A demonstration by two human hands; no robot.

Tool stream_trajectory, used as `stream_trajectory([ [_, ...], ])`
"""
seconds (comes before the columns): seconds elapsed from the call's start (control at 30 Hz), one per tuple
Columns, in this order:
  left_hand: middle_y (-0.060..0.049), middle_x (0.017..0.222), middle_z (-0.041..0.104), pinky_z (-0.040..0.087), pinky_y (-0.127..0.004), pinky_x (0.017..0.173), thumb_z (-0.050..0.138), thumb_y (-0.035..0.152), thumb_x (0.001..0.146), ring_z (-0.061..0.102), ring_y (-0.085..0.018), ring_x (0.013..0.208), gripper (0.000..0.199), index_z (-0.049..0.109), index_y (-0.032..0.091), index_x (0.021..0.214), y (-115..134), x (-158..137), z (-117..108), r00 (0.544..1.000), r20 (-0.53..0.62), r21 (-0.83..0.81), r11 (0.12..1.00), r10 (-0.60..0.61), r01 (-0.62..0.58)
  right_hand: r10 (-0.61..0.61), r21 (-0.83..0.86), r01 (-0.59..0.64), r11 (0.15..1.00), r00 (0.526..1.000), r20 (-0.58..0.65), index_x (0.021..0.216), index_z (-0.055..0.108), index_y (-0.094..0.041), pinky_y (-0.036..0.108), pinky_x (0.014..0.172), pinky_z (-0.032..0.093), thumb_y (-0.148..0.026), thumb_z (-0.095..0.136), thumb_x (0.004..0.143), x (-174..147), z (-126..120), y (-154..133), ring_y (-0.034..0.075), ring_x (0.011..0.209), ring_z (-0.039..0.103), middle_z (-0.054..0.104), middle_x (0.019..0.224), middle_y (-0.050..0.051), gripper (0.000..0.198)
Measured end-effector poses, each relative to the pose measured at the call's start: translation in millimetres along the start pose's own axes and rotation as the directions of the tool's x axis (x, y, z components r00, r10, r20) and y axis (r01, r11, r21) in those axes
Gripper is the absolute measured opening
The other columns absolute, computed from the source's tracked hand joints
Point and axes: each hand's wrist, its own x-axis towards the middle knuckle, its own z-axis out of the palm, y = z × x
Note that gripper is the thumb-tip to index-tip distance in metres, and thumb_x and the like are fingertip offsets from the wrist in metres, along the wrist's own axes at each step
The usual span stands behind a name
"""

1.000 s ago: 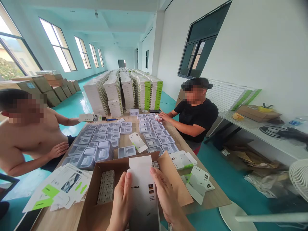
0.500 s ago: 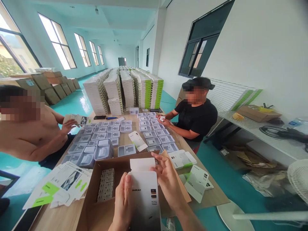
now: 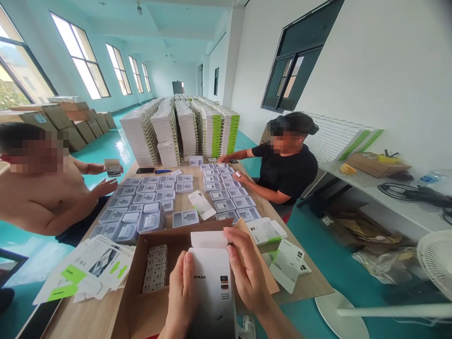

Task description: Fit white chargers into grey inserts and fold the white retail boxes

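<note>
A white printed packaging box (image 3: 212,278) stands upright close in front of me, with its top flap (image 3: 209,239) raised. My left hand (image 3: 181,287) is closed around the box's left side, the thumb on its front face. At the upper right, my right hand (image 3: 245,268) has its index finger at the flap's corner and its thumb by the box's edge. Beneath my hands is an open brown cardboard carton (image 3: 132,294), holding rows of small white pieces (image 3: 155,270) at its left. The box's lower end runs out of view.
Clear plastic trays (image 3: 185,218) stand in rows across the table. Flat printed sleeves (image 3: 102,263) lie at left, and more white packages (image 3: 287,263) at right. One co-worker (image 3: 287,165) sits at right, another (image 3: 38,188) at left. A white fan (image 3: 438,259) stands at lower right.
My right hand's fingers have drawn in against the box's upper right edge. The left co-worker's sleeve has turned end-on, and the right co-worker has stretched an arm toward the trays.
</note>
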Motion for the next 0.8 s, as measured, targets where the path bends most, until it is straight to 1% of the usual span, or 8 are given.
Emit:
stream_trajectory([
  [0.1, -0.001, 0.066, 0.062, 0.046, -0.025, 0.053, 0.048, 0.077, 0.087, 0.054, -0.016, 0.058, 0.058, 0.058, 0.021, 0.079, -2.9, 3.1, -1.7, 0.999, -0.038, 0.007, 1.0, -0.015, 0.015, -0.101, -0.178, 0.082, 0.981, 0.989, -0.105, 0.126, 0.066, -0.032, 0.036, 0.098, 0.057, -0.021, 0.05, 0.102, -8.3, -4.7, 0.3, 0.024, 0.126, 0.058, 0.062, 0.125, 0.009, 0.03],
  [0.17, -0.001, 0.066, 0.062, 0.046, -0.025, 0.053, 0.049, 0.079, 0.085, 0.054, -0.016, 0.058, 0.06, 0.059, 0.02, 0.08, -3.4, 3.9, -2.4, 0.998, -0.057, -0.011, 0.999, -0.035, 0.035, -0.008, -0.158, -0.014, 0.987, 0.99, -0.138, 0.123, 0.067, -0.03, 0.034, 0.092, 0.059, -0.026, 0.051, 0.103, -11.4, -7.2, -1.0, 0.024, 0.124, 0.059, 0.06, 0.125, 0.01, 0.026],
  [0.23, 0.0, 0.065, 0.063, 0.046, -0.025, 0.052, 0.05, 0.08, 0.083, 0.054, -0.016, 0.057, 0.061, 0.06, 0.02, 0.081, -2.5, 3.7, -2.2, 0.996, -0.064, -0.037, 0.998, -0.054, 0.052, 0.16, -0.037, -0.16, 0.986, 0.987, -0.007, 0.117, 0.069, -0.029, 0.029, 0.082, 0.06, -0.034, 0.049, 0.104, -12.8, -7.5, -3.6, 0.024, 0.12, 0.061, 0.061, 0.128, 0.011, 0.024],
  [0.33, 0.001, 0.061, 0.06, 0.044, -0.024, 0.049, 0.052, 0.081, 0.082, 0.052, -0.015, 0.054, 0.059, 0.057, 0.022, 0.078, -0.8, 3.7, -0.1, 0.995, -0.073, -0.056, 0.996, -0.069, 0.065, 0.321, 0.127, -0.351, 0.928, 0.924, 0.21, 0.105, 0.071, -0.023, 0.026, 0.075, 0.058, -0.045, 0.048, 0.104, -12.1, -3.5, -10.3, 0.022, 0.103, 0.067, 0.068, 0.114, 0.01, 0.031],
  [0.47, 0.003, 0.058, 0.056, 0.04, -0.023, 0.047, 0.055, 0.08, 0.081, 0.048, -0.013, 0.052, 0.058, 0.052, 0.022, 0.073, -0.2, 4.0, 3.7, 0.996, -0.049, -0.076, 0.995, -0.075, 0.071, 0.414, 0.193, -0.446, 0.874, 0.892, 0.182, 0.086, 0.067, -0.02, 0.025, 0.068, 0.051, -0.054, 0.052, 0.1, -10.2, 4.6, -19.1, 0.019, 0.078, 0.063, 0.069, 0.086, 0.005, 0.04],
  [0.6, 0.004, 0.058, 0.054, 0.038, -0.021, 0.048, 0.057, 0.075, 0.083, 0.045, -0.012, 0.053, 0.055, 0.051, 0.022, 0.071, 2.6, 2.3, 5.4, 0.999, -0.015, -0.105, 0.994, -0.028, 0.027, 0.541, 0.286, -0.568, 0.772, 0.823, 0.176, 0.091, 0.066, -0.021, 0.027, 0.062, 0.05, -0.063, 0.053, 0.096, -7.8, 10.3, -19.5, 0.018, 0.07, 0.06, 0.067, 0.08, 0.004, 0.044],
  [0.73, 0.005, 0.058, 0.052, 0.036, -0.022, 0.048, 0.058, 0.076, 0.082, 0.043, -0.012, 0.052, 0.056, 0.053, 0.021, 0.069, 12.2, -2.0, 7.5, 1.0, -0.025, -0.117, 0.993, -0.006, 0.003, 0.566, 0.31, -0.538, 0.784, 0.825, 0.0, 0.104, 0.069, -0.023, 0.03, 0.078, 0.057, -0.061, 0.063, 0.091, 8.5, 5.1, -11.7, 0.02, 0.09, 0.068, 0.073, 0.115, 0.009, 0.041],
  [0.8, 0.004, 0.059, 0.053, 0.037, -0.022, 0.048, 0.057, 0.077, 0.082, 0.043, -0.012, 0.053, 0.057, 0.056, 0.021, 0.071, 17.2, -4.9, 8.5, 1.0, -0.004, -0.124, 0.992, -0.012, 0.012, 0.514, 0.332, -0.52, 0.787, 0.85, 0.115, 0.122, 0.067, -0.025, 0.033, 0.087, 0.058, -0.054, 0.073, 0.086, 23.2, -3.2, -8.0, 0.022, 0.102, 0.07, 0.07, 0.132, 0.01, 0.047],
])
